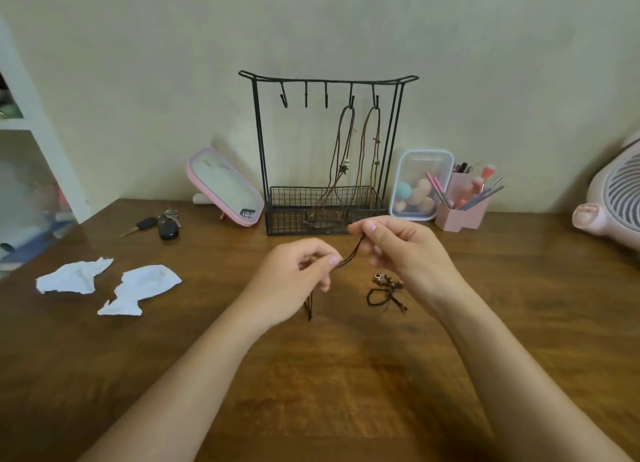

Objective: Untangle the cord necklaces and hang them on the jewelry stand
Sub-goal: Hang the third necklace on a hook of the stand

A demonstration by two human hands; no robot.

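A dark brown cord necklace (351, 255) stretches between my two hands above the wooden table. My left hand (298, 271) pinches its lower end, and loose cord ends dangle below that hand. My right hand (398, 246) pinches the upper end. Under my right wrist, the cord's beaded part with a black loop (384, 293) lies on the table. Behind my hands stands the black wire jewelry stand (258, 132). Two brown cord necklaces (360, 156) hang from its two right hooks into the basket. The three left hooks are bare.
Two crumpled white tissues (107, 283) lie at the left. Car keys (162, 224) and a pink-framed mirror (225, 187) sit left of the stand. A clear sponge box (420, 184), a pink brush holder (462, 205) and a pink fan (613, 201) are at the right.
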